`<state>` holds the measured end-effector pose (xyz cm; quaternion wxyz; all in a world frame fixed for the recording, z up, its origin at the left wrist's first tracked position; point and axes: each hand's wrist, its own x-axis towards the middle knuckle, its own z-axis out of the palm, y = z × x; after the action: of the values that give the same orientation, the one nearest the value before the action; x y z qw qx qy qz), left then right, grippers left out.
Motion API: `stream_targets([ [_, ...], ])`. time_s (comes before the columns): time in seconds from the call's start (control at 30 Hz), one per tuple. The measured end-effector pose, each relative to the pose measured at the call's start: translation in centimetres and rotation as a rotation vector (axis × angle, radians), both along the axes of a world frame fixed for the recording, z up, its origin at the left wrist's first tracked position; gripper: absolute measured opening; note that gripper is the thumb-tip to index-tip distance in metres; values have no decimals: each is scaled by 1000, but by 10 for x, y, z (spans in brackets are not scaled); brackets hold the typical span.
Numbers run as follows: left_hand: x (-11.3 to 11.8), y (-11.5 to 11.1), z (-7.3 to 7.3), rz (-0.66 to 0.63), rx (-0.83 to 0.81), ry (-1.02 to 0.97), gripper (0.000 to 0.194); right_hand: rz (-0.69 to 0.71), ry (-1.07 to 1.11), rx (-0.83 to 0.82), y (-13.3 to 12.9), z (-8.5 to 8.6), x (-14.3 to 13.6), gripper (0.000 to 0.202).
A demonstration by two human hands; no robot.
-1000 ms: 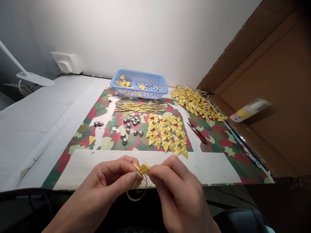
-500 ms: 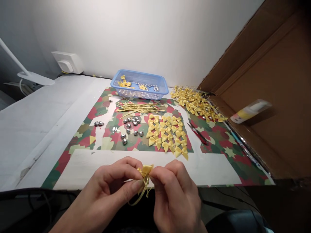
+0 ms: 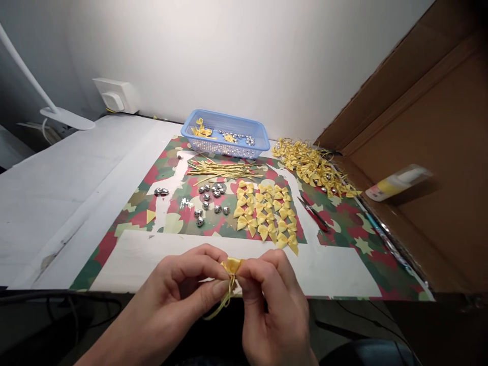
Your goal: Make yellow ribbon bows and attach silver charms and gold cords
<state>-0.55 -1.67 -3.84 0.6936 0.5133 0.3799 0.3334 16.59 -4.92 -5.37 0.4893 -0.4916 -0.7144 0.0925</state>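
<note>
Between my two hands, just over the table's front edge, is a yellow ribbon bow (image 3: 232, 265) with a thin ribbon strand (image 3: 224, 305) hanging below it. My left hand (image 3: 183, 292) is closed, its thumb and forefinger pinching the bow's left side. On the right side, the fingertips of my right hand (image 3: 270, 300) are pinched together on the bow; part of it is hidden by them. Beyond the hands, several yellow bows (image 3: 266, 216) lie in rows. Left of those rows are several silver jingle bells (image 3: 206, 198). A bundle of thin yellow ribbon strands (image 3: 224, 169) lies behind the bells.
A blue basket (image 3: 224, 147) holding bells and bows stands against the wall. At the back right is a heap of finished-looking bows (image 3: 312, 165). Scissors (image 3: 314, 214) lie right of the rows. A glue bottle (image 3: 398, 184) stands beside the cardboard wall (image 3: 423, 117).
The view has shifted slightly. Both hands still pinch the bow; their fingers have moved closer together around it, and the hanging strand lies a little differently.
</note>
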Motion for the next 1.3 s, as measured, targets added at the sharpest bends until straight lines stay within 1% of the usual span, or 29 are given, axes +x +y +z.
stream_targets([
  [0.07, 1, -2, 0, 3, -6, -6, 17, -61, -16, 24, 0, -1, -2, 20],
  [0.13, 1, -2, 1, -4, 3, -16, 17, -124, -79, 85, 0, -3, -3, 19],
  [0.17, 0, -2, 2, -7, 10, -19, 17, -132, -104, 108, 1, -3, -2, 19],
  [0.2, 0, -2, 3, -5, 11, -19, 18, -117, -112, 113, 1, -2, -1, 20],
  [0.27, -1, -1, 3, 12, 18, -13, 18, -42, -100, 78, 2, 1, 4, 20],
  [0.37, -2, 0, 3, 82, 70, 5, 18, 29, -76, -8, 1, 8, 14, 21],
  [0.47, -1, 0, 3, 124, 147, 38, 18, 28, -102, -22, 0, 14, 21, 20],
  [0.53, -1, -1, 2, 126, 178, 54, 19, 48, -136, -13, 0, 15, 23, 20],
  [0.7, -1, -3, -1, 107, 227, 73, 19, 45, -191, -11, 0, 14, 25, 21],
  [0.83, -2, -5, -3, 124, 261, 95, 18, 28, -186, 6, 1, 12, 24, 21],
  [0.97, 0, -6, -2, 114, 269, 87, 20, 22, -151, 25, 1, 10, 23, 23],
  [1.1, 1, -6, 1, 104, 257, 67, 20, 80, -180, -23, 1, 13, 25, 22],
  [1.3, -2, -6, -3, 105, 268, 89, 20, 95, -156, -48, 3, 16, 28, 23],
])
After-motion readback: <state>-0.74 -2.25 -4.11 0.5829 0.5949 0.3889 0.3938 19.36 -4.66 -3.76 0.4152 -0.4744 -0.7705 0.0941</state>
